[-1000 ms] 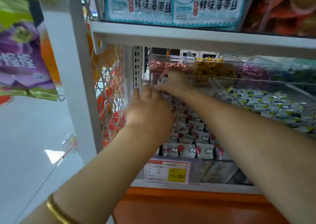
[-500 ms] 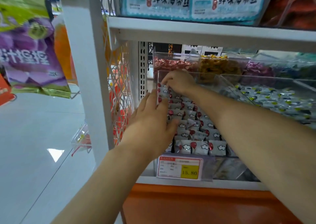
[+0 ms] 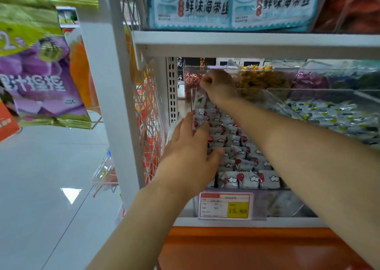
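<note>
In clear bin (image 3: 287, 205): right hand (image 3: 221, 86) fingers pinch candy packet (image 3: 199, 100); left hand (image 3: 188, 156) fingers flat on candy rows (image 3: 242, 162).

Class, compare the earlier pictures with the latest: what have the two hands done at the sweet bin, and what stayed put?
The left hand drew back from the rear of the bin toward its front and lies flat on the wrapped sweets. The right hand stayed at the rear, fingers curled; whether it holds a sweet is unclear. Bin and price tag stayed.
</note>
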The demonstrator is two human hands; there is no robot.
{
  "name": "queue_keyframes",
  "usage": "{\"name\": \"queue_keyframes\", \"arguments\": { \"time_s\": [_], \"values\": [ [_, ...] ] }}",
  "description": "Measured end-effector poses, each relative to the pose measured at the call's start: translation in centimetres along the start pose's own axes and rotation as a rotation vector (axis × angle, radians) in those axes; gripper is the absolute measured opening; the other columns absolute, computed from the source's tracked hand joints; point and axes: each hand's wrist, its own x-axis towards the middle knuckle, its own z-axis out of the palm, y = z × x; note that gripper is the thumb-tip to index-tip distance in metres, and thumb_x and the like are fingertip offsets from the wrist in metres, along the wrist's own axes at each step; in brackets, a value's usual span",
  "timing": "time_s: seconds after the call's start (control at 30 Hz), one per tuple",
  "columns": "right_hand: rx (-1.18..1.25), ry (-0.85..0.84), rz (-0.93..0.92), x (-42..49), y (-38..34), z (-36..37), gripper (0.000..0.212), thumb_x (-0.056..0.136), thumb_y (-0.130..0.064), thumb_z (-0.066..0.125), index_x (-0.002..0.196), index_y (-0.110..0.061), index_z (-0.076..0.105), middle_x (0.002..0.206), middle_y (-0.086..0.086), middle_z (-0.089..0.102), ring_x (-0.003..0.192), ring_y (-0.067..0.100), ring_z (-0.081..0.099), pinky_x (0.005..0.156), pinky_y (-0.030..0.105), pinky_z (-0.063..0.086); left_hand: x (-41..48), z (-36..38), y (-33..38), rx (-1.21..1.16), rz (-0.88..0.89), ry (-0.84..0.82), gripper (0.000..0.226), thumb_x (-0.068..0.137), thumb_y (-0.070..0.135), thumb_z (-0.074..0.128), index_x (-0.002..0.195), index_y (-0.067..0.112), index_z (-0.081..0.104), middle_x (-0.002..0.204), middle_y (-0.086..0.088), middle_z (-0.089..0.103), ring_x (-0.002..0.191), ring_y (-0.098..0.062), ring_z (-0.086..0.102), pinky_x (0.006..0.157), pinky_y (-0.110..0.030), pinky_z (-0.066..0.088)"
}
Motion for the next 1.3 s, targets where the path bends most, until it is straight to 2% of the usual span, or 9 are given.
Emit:
{"name": "queue_keyframes", "arguments": {
  "time_s": [0.07,0.2,0.37,0.47,0.63,0.83,0.97,1.1,1.3],
  "values": [
    [0.151,0.118,0.045,-1.1,-0.3,-1.7,0.014,0.097,-0.021,0.047,0.088,-0.013,0.052,0.084,-0.005,0.055,0.074,0.006,0.052,0.069,0.02,0.039,0.0,-0.1,0.0,-0.022,-0.004,0.006,0.063,0.093,0.048,0.043,0.147,0.024,0.019,0.157,0.006,-0.004,0.143,-0.015,-0.002,0.114,-0.036,0.011],
    [0.405,0.251,0.153,-5.2,-0.3,-5.4,0.014,0.098,-0.015,0.045,0.1,-0.005,0.055,0.105,0.012,0.063,0.091,0.024,0.062,0.077,0.037,0.053,-0.6,-0.6,0.5,-0.069,-0.013,0.13,0.06,0.094,0.04,0.043,0.146,0.02,0.021,0.157,-0.001,0.006,0.143,-0.019,0.006,0.113,-0.036,0.012],
    [0.933,0.238,0.354,-13.8,0.3,-10.5,0.015,0.097,-0.012,0.047,0.086,-0.01,0.058,0.101,0.015,0.066,0.056,0.014,0.062,0.059,0.027,0.054,-2.4,-1.9,2.2,-0.113,0.038,0.353,0.052,0.094,0.033,0.045,0.142,0.014,0.034,0.149,-0.005,0.029,0.132,-0.014,0.027,0.099,-0.015,0.015],
    [1.217,0.202,0.448,-18.2,0.6,-11.5,0.014,0.095,-0.01,0.052,0.085,-0.005,0.06,0.099,0.019,0.062,0.057,0.013,0.063,0.054,0.022,0.053,-3.8,-2.1,3.2,-0.181,0.04,0.317,0.047,0.093,0.039,0.042,0.13,0.011,0.05,0.133,-0.006,0.044,0.111,-0.005,0.036,0.09,-0.01,0.022],
    [1.503,0.119,0.512,-21.4,0.7,-11.9,0.012,0.092,-0.007,0.054,0.083,-0.003,0.061,0.084,0.013,0.061,0.055,0.012,0.064,0.053,0.022,0.053,-5.6,-2.2,4.1,-0.526,-0.054,0.246,0.026,0.091,0.037,0.048,0.09,0.013,0.06,0.079,-0.012,0.057,0.067,-0.011,0.052,0.063,-0.022,0.044],
    [1.631,-0.007,0.52,-22.2,1.2,-12.0,0.008,0.072,-0.009,0.064,0.073,-0.005,0.071,0.063,0.005,0.067,0.057,0.011,0.065,0.051,0.017,0.053,-5.9,-2.0,4.5,-0.949,-0.237,0.133,0.027,0.094,0.039,0.045,0.092,0.015,0.057,0.066,0.004,0.058,0.059,-0.01,0.054,0.056,-0.026,0.046],
    [1.652,-0.103,0.497,-22.3,1.6,-11.5,0.011,0.071,-0.014,0.063,0.068,-0.009,0.073,0.059,0.005,0.064,0.052,0.01,0.063,0.047,0.017,0.052,-5.8,-1.6,4.6,-0.944,-0.254,0.17,0.031,0.1,0.032,0.033,0.093,0.006,0.05,0.054,0.003,0.053,0.044,-0.011,0.043,0.045,-0.024,0.038],
    [1.703,-0.123,0.537,-22.3,1.8,-11.3,0.01,0.071,-0.011,0.061,0.075,-0.005,0.067,0.054,0.004,0.061,0.048,0.008,0.062,0.042,0.015,0.049,-5.8,-1.7,4.6,-0.938,-0.209,0.241,0.031,0.101,0.026,0.035,0.074,0.015,0.045,0.045,0.004,0.048,0.037,-0.009,0.035,0.037,-0.016,0.033],
    [1.287,-0.088,0.343,-22.6,2.4,-11.0,0.023,0.081,-0.019,0.059,0.1,-0.012,0.068,0.086,0.015,0.065,0.065,0.023,0.068,0.052,0.027,0.055,-5.7,-2.0,4.4,-0.776,-0.046,0.275,0.02,0.099,0.018,0.039,0.083,0.017,0.052,0.051,0.001,0.058,0.038,-0.007,0.046,0.039,-0.015,0.038]
  ]
}}
